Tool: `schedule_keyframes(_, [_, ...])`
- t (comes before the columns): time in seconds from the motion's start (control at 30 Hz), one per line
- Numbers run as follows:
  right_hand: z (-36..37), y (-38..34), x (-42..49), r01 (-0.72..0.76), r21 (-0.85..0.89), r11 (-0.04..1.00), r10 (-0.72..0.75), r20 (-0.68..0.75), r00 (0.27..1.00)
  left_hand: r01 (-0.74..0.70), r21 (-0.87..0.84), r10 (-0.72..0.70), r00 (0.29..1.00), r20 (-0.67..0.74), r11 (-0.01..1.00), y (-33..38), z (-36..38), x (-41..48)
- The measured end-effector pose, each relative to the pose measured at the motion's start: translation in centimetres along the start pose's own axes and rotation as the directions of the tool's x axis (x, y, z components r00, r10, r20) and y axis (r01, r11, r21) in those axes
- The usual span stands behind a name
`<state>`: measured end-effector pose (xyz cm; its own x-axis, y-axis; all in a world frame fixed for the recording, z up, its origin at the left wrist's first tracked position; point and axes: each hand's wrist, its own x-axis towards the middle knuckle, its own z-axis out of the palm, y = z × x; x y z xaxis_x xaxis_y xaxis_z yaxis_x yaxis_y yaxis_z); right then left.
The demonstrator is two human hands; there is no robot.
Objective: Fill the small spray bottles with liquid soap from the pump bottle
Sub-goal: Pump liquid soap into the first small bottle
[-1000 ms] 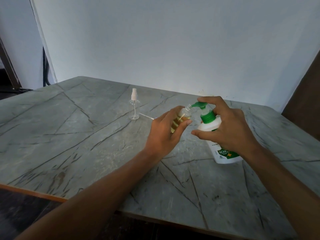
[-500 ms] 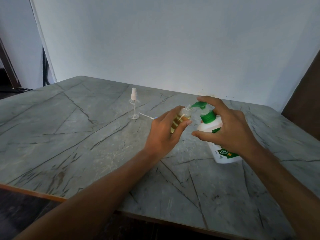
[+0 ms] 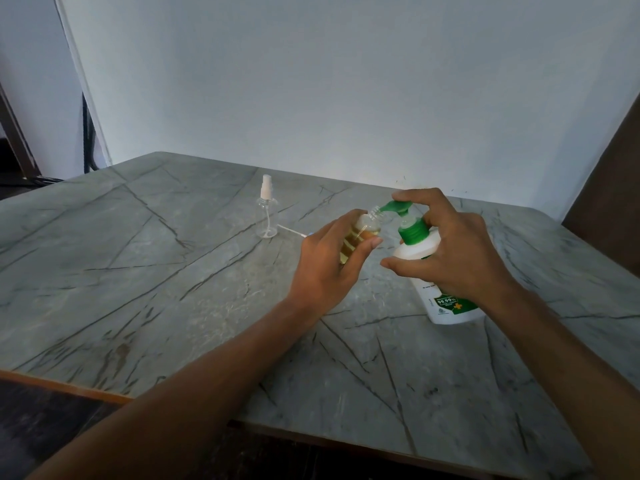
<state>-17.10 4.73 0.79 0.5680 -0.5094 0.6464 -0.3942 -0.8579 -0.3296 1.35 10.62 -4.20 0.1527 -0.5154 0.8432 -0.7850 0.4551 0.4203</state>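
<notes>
Grey marble-patterned table [image 3: 145, 271] is stretching out before us under a plain white wall [image 3: 346, 81]. Toward the far left of the middle, one empty spray bottle [image 3: 266, 216] with a white nozzle is standing upright, well apart from our hands. Our left hand [image 3: 329, 268] is wrapping around a small open bottle [image 3: 360, 235] holding amber liquid, tilted toward the green spout. Our right hand [image 3: 450, 251] is clasping the white pump bottle [image 3: 446, 299], one finger lying on its green pump head [image 3: 398, 206], the nozzle sitting at the small bottle's mouth.

Matt marble-look table [image 3: 138, 271], clear plastic spray bottle [image 3: 266, 216], glossy white plastic pump bottle [image 3: 420, 249].
</notes>
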Motion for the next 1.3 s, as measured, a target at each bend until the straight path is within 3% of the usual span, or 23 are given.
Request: schedule_keyframes(1.3, [0.07,0.30,-0.17,-0.009,0.026,1.000,0.011,-0.066,0.998,-0.036,-0.018,0.037,0.999,0.024,0.999,0.15,0.40,-0.17])
